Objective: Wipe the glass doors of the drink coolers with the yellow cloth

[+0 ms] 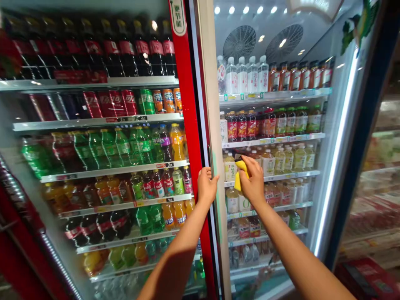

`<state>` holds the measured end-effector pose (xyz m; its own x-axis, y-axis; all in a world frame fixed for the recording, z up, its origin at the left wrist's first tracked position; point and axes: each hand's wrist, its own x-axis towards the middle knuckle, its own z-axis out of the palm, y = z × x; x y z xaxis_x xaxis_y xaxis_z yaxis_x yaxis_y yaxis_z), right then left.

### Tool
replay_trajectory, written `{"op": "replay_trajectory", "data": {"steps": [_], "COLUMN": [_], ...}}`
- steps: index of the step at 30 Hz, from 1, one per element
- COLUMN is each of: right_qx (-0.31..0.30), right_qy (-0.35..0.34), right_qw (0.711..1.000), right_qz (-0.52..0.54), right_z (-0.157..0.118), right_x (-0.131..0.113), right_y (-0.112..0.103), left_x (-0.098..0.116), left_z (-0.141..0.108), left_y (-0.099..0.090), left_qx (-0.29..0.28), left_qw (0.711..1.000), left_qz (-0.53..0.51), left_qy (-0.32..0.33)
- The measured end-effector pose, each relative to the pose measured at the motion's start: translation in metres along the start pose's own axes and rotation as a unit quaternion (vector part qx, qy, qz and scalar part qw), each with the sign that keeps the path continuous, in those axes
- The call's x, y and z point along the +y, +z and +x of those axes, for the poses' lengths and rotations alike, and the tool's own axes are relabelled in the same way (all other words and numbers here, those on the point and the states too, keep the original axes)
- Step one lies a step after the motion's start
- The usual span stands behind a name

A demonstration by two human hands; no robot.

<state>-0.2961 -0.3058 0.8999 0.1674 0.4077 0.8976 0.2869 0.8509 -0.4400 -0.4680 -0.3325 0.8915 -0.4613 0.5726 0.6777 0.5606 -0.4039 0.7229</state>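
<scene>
Forearms [290, 246] extend, left fingers [204, 171] curled onto "更节能" frame [186, 83], right fingers [252, 163] pinching yellow cloth [238, 182].

Glossy red door frame [189, 104], shiny plastic bottles [121, 143]

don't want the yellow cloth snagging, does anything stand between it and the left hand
Yes, in this view: the cream frame runs between the left hand and the yellow cloth. The right hand grips the cloth directly.

Cloth [238, 182] before shelved bottles [268, 162], right of the door frame [189, 96].
</scene>
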Motion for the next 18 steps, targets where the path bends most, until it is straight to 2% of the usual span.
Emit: {"op": "replay_trajectory", "data": {"steps": [4, 8, 14, 18], "right_qx": [0.037, 0.056, 0.015, 0.015], "right_qy": [-0.042, -0.056, -0.023, 0.017], "right_qw": [0.998, 0.995, 0.987, 0.978], "right_qz": [-0.024, -0.053, -0.161, -0.209], "right_z": [0.008, 0.011, 0.004, -0.002], "right_x": [-0.025, -0.042, -0.074, -0.101], "right_y": [-0.005, -0.01, -0.025, -0.037], "left_x": [0.02, 0.041, 0.072, 0.093], "left_z": [-0.024, -0.047, -0.079, -0.101], "left_y": [-0.006, -0.011, -0.015, -0.015], "left_qx": [-0.011, -0.016, -0.03, -0.052], "left_qw": [0.999, 0.998, 0.995, 0.993], "left_qz": [-0.041, -0.062, -0.094, -0.107], "left_qy": [-0.002, -0.001, 0.015, 0.021]}}
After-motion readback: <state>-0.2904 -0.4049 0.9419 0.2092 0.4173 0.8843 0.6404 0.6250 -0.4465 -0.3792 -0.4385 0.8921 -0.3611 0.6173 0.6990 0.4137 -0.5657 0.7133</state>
